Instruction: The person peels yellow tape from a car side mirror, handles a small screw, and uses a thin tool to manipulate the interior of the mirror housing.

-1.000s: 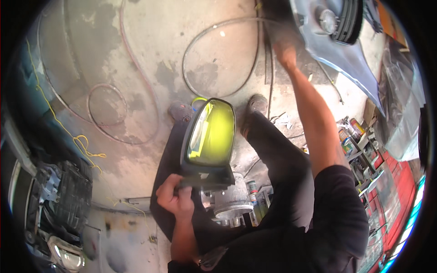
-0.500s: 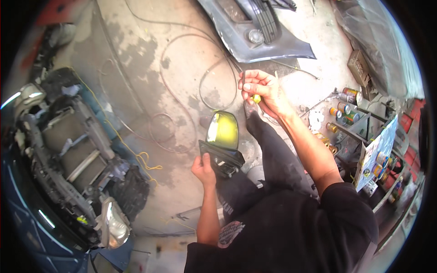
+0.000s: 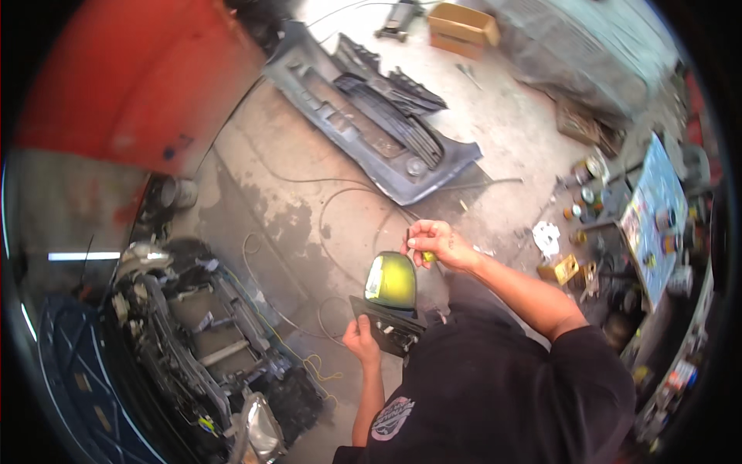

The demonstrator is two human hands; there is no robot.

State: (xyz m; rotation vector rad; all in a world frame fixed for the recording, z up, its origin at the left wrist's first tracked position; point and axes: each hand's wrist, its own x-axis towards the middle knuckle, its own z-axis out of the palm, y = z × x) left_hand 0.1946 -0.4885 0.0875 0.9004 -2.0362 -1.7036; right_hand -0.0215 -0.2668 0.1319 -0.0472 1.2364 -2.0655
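My left hand [image 3: 362, 340] is closed round the black base of a car side mirror [image 3: 392, 282]. Its shell shows glossy yellow-green, and dark fittings show on the base close to my shirt. Just beyond the shell's upper right edge, my right hand [image 3: 442, 244] is pinched closed. A thin dark piece [image 3: 407, 234] sticks up at those fingertips, and a small yellow piece [image 3: 429, 256] shows under the fingers. Whether the two belong to one tool I cannot tell. The right fingertips appear very near the mirror; contact is unclear.
A grey car bumper [image 3: 402, 166] lies ahead on the concrete floor, with hoses around it. At the left stands a car's opened front end [image 3: 209, 332] with a headlight [image 3: 261, 425]. Cans and a blue-topped stand [image 3: 657, 220] are at the right. A cardboard box [image 3: 462, 32] sits far off.
The view has swung upward and left, bringing in a red panel, the whole bumper and a box. My right hand has come down closer to the mirror. My left hand keeps its hold.
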